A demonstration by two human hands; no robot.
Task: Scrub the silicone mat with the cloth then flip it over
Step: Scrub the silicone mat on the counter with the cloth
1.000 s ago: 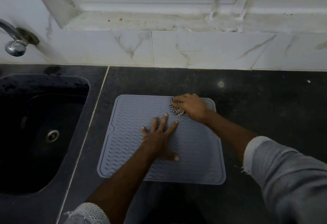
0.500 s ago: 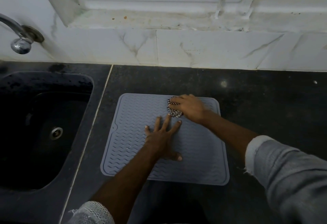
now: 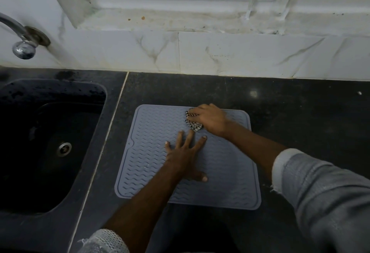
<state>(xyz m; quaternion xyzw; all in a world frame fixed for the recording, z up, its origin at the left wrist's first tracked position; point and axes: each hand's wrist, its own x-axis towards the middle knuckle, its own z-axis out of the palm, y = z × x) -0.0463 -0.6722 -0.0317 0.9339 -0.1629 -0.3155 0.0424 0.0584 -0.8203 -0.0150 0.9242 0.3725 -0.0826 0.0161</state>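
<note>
A grey silicone mat (image 3: 150,148) with wavy ridges lies flat on the black counter. My left hand (image 3: 185,156) rests palm down on the mat's middle, fingers spread, holding nothing. My right hand (image 3: 210,119) presses a bunched black-and-white checked cloth (image 3: 192,122) onto the mat near its far edge, right of centre. Most of the cloth is hidden under the hand.
A black sink (image 3: 50,142) with a metal drain lies left of the mat, with a chrome tap (image 3: 22,40) above it. A marble-tiled wall (image 3: 240,54) and a stained window ledge run along the back. Black counter (image 3: 310,112) extends to the right.
My right hand with the cloth has slid slightly left along the mat's far edge. My left hand has stayed flat on the mat.
</note>
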